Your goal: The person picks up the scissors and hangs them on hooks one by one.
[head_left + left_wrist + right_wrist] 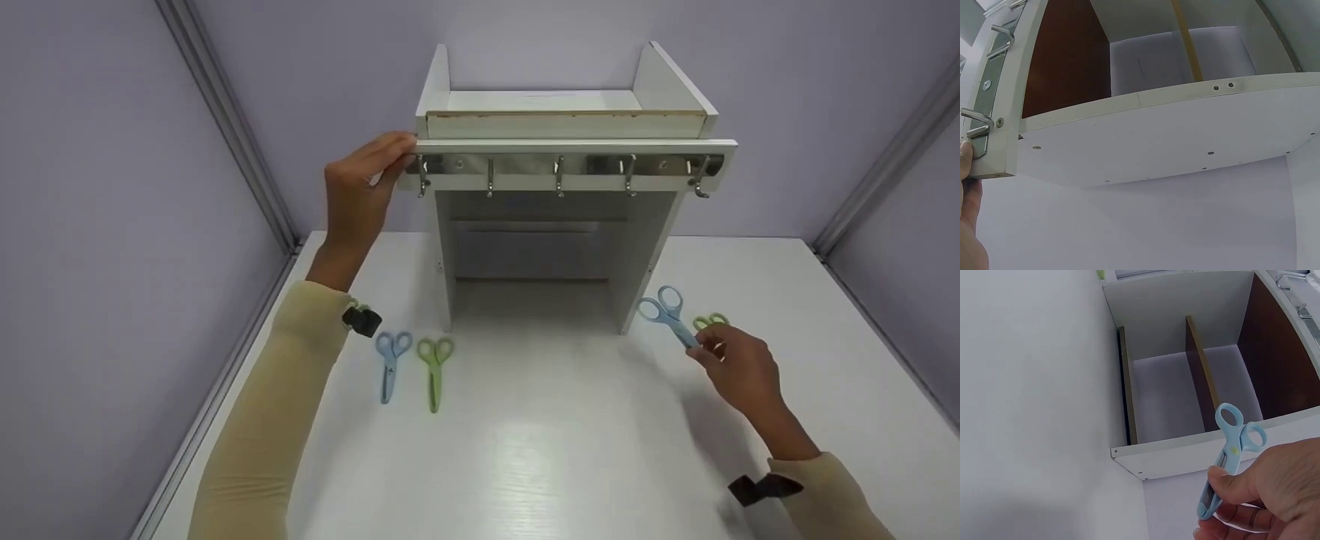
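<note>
My left hand grips the left end of the white shelf unit's front board, where a metal rail carries several hooks. In the left wrist view the thumb presses that rail's end. My right hand pinches a pair of blue scissors by the blades, handles up, a little above the table near the unit's right foot. The right wrist view shows those scissors between thumb and fingers. Green scissors lie partly hidden behind that hand.
Another blue pair and a green pair of scissors lie side by side on the white table, left of the unit. Lilac walls close in on both sides and behind. The unit's lower bay is open at the front.
</note>
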